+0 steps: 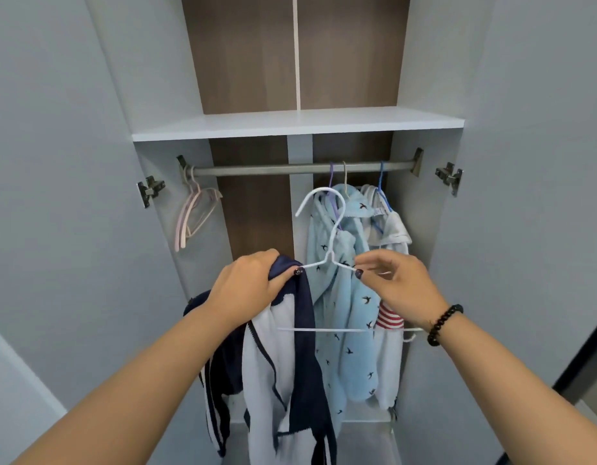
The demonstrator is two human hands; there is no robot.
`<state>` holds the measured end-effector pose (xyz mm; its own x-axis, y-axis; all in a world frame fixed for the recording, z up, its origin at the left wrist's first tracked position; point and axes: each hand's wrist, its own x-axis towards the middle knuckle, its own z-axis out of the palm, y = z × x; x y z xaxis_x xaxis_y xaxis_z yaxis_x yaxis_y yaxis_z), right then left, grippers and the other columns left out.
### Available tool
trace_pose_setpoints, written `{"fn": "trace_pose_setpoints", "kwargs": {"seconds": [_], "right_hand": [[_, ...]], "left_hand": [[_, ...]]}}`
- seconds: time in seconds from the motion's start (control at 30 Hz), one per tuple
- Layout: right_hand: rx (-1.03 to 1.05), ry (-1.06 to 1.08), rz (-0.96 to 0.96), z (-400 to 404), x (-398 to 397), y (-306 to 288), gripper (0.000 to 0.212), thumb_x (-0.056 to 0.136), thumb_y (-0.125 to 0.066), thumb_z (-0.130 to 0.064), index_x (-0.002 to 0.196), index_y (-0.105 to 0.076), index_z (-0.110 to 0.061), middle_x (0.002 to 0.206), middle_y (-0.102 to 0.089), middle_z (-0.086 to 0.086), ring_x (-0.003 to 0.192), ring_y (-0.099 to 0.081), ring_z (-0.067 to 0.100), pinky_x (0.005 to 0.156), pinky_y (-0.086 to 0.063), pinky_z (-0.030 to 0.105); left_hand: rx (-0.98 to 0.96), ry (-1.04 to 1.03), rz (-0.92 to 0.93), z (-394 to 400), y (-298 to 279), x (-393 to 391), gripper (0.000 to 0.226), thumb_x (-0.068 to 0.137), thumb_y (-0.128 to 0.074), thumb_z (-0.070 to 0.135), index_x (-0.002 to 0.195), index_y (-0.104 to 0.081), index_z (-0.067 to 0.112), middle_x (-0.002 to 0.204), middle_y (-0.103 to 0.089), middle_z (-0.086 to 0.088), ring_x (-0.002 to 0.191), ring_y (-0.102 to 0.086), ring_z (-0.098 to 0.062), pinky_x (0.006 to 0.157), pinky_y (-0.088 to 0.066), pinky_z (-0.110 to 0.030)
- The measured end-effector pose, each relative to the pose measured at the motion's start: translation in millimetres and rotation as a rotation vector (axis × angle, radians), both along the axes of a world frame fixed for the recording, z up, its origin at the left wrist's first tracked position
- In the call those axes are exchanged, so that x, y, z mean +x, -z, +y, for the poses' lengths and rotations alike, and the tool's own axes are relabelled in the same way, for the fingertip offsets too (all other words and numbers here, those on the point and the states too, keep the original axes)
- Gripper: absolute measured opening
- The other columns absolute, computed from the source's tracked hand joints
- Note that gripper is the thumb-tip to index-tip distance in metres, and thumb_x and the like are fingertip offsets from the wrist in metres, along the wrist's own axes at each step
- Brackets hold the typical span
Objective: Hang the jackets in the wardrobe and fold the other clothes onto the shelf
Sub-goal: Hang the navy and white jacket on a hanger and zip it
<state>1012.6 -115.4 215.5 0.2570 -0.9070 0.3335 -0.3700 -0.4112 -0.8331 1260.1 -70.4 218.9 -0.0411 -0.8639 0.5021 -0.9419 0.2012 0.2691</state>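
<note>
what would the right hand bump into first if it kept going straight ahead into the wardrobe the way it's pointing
Most likely the light blue bird-print jacket hanging directly behind the right hand, which pinches the white hanger. Depth is unclear, so the gap cannot be judged.

Both arms reach forward, left hand (247, 286) clenched, right hand (397, 286) pinching (fingers (364, 267) curled).

The left end of the white wire hanger (330, 260) was concealed under navy cloth held by the left hand (248, 285). The navy and white jacket (283, 374) ran off the lower edge of the frame, hem not visible. The white garment (389, 360) at right was largely covered by the light blue jacket (344, 297) and the right hand (399, 286). The label (377, 212) at its collar was too small to read.
</note>
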Motion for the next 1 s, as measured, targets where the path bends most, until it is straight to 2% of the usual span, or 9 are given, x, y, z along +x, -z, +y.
{"fn": "trace_pose_setpoints", "kwargs": {"seconds": [0.13,0.23,0.37,0.47,0.6,0.67,0.77,0.9,1.0], "right_hand": [[-0.173,0.444,-0.074,-5.4,-42.9,24.5,0.024,0.081,-0.063,-0.001,0.089,-0.065,-0.023,0.093,-0.060,-0.007,0.081,-0.057,0.000,0.079,-0.043,0.020],[-0.191,0.595,-0.262,2.4,-53.5,44.2,0.037,0.078,-0.059,0.006,0.075,-0.057,-0.031,0.086,-0.057,-0.001,0.071,-0.055,-0.003,0.067,-0.042,0.008],[-0.090,0.501,-0.302,6.0,-34.6,67.7,0.033,0.079,-0.057,0.006,0.073,-0.059,-0.026,0.080,-0.059,-0.004,0.067,-0.055,0.003,0.064,-0.045,0.011],[0.136,0.270,-0.212,3.3,-4.5,80.4,0.017,0.082,-0.064,-0.007,0.088,-0.061,-0.022,0.087,-0.062,0.000,0.078,-0.060,0.018,0.067,-0.048,0.017],[0.277,0.046,0.013,2.3,43.1,98.0,0.049,0.070,-0.079,-0.038,0.109,-0.052,-0.026,0.099,-0.053,-0.015,0.087,-0.054,0.002,0.073,-0.044,0.012],[0.250,0.080,0.092,5.1,63.1,112.2,0.041,0.068,-0.076,-0.043,0.098,-0.054,-0.024,0.094,-0.056,-0.012,0.080,-0.057,0.003,0.066,-0.047,0.015],[0.203,0.263,0.223,2.5,68.7,133.6,0.019,0.079,-0.063,-0.032,0.079,-0.054,-0.015,0.079,-0.061,-0.001,0.070,-0.059,0.016,0.061,-0.051,0.031],[0.231,0.412,0.252,-20.8,36.7,145.9,0.019,0.078,-0.062,-0.023,0.067,-0.047,-0.017,0.068,-0.056,-0.002,0.063,-0.052,0.018,0.048,-0.034,0.025],[0.255,0.430,0.178,-44.5,8.7,139.2,0.016,0.079,-0.066,-0.017,0.066,-0.056,-0.019,0.066,-0.058,-0.007,0.062,-0.053,0.012,0.050,-0.034,0.017]], "left_hand": [[-0.049,-0.036,0.179,-14.6,-15.1,11.9,0.034,0.091,-0.058,0.047,0.072,-0.055,0.018,0.062,-0.054,0.007,0.062,-0.053,-0.017,0.052,-0.036,-0.031],[-0.094,-0.052,0.246,-25.9,-30.4,14.4,0.043,0.089,-0.060,0.046,0.066,-0.050,0.012,0.056,-0.050,0.001,0.057,-0.050,-0.017,0.051,-0.035,-0.032],[-0.143,0.000,0.255,-33.9,-45.8,3.7,0.048,0.088,-0.063,0.043,0.064,-0.046,0.005,0.055,-0.046,-0.003,0.052,-0.043,-0.015,0.049,-0.032,-0.020],[-0.166,0.059,0.247,-33.1,-50.3,-9.3,0.049,0.088,-0.065,0.041,0.059,-0.040,0.010,0.052,-0.040,0.001,0.050,-0.039,-0.011,0.049,-0.033,-0.016],[-0.169,0.092,0.298,-25.6,-50.8,-17.6,0.049,0.087,-0.065,0.041,0.058,-0.039,0.011,0.051,-0.038,0.002,0.049,-0.039,-0.010,0.048,-0.032,-0.016],[-0.176,0.091,0.341,-19.4,-51.9,-13.8,0.048,0.086,-0.065,0.041,0.060,-0.044,0.006,0.052,-0.040,-0.005,0.049,-0.037,-0.011,0.048,-0.031,-0.017],[-0.192,0.099,0.369,-7.2,-54.2,4.4,0.045,0.086,-0.067,0.038,0.070,-0.055,-0.002,0.061,-0.051,-0.016,0.055,-0.045,-0.023,0.051,-0.035,-0.027],[-0.165,0.084,0.355,7.8,-51.0,42.2,0.039,0.086,-0.066,0.037,0.082,-0.066,-0.002,0.070,-0.062,-0.019,0.067,-0.058,-0.034,0.062,-0.048,-0.046],[-0.124,0.087,0.315,15.7,-45.6,63.3,0.020,0.087,-0.068,0.029,0.082,-0.072,0.010,0.065,-0.064,-0.014,0.065,-0.060,-0.034,0.060,-0.049,-0.043]]}}
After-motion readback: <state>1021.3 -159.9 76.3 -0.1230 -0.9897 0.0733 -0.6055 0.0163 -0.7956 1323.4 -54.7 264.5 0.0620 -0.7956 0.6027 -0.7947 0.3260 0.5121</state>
